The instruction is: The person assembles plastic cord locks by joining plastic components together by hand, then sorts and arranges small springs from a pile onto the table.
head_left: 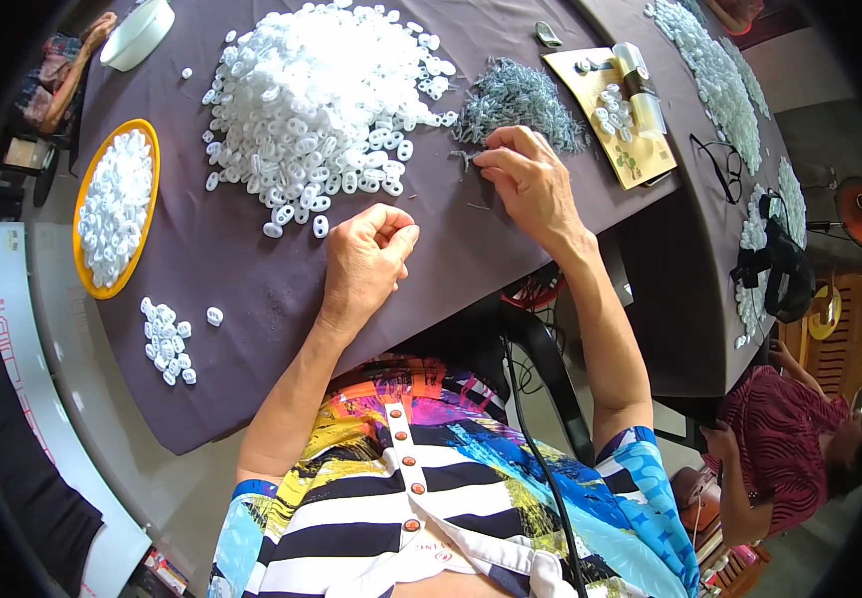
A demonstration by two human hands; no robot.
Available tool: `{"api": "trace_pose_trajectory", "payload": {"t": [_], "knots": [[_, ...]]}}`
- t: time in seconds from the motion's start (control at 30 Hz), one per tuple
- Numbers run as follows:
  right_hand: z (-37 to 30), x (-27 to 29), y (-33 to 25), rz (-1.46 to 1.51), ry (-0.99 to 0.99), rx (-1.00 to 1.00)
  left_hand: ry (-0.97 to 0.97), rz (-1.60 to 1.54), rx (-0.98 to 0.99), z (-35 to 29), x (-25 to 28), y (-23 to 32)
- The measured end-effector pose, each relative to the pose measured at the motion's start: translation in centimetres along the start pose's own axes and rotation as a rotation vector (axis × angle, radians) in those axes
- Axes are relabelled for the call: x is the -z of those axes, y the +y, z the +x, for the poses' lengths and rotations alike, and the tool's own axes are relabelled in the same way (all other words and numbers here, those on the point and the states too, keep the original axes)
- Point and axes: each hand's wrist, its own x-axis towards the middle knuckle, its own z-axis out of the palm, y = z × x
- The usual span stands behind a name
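My left hand (364,264) is closed in front of the big heap of white oval plastic pieces (316,90). Its thumb presses on the curled fingers, and what they hold, if anything, is hidden. At the near edge of a pile of small grey pin-like pieces (516,100), my right hand (532,184) has thumb and forefinger brought together. A few loose grey pins (465,156) lie at its fingertips; whether one is pinched I cannot make out. Many of the white pieces show two holes. A couple of single pins lie on the dark cloth between my hands.
A yellow-rimmed oval basket (80,224) of white pieces stands at the left, with a small white cluster (167,342) nearer me. Right of the pins lies a yellow card (640,164) with a clear tube (640,100). Glasses (725,169) rest on the adjoining table; another person (780,448) sits beyond.
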Motion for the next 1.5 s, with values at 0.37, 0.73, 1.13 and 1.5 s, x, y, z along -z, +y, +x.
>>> {"api": "trace_pose_trajectory", "payload": {"t": [0.37,0.73,1.13,1.5], "knots": [[-2.1,1.6,1.3,-0.03,0.004,-0.052,0.005,0.002,-0.011,-0.1,-0.1,0.0],[-0.5,-0.6,-1.7,-0.143,-0.047,0.04,0.007,-0.008,0.001,-0.1,-0.3,-0.1],[-3.0,1.7,0.0,-0.116,0.17,-0.062,0.007,0.02,-0.029,0.0,-0.2,-0.4],[-6.2,2.8,-1.2,-0.314,0.19,-0.195,0.037,0.019,-0.027,-0.1,-0.4,-0.9]]}}
